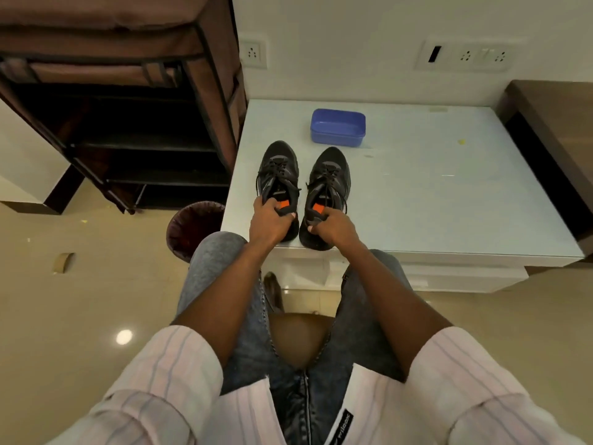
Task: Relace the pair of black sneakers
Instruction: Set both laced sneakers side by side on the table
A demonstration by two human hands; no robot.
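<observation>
hands grip the heels: left hand on the left black lace-up sneaker, right hand on the right black sneaker, both on the white glossy table; heels hidden, laces indistinct.

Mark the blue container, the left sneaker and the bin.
blue container (337, 127): head view, inside floor of the tub.
left sneaker (278, 168): head view, laced upper.
bin (192, 226): head view, dark interior beside the table.
</observation>
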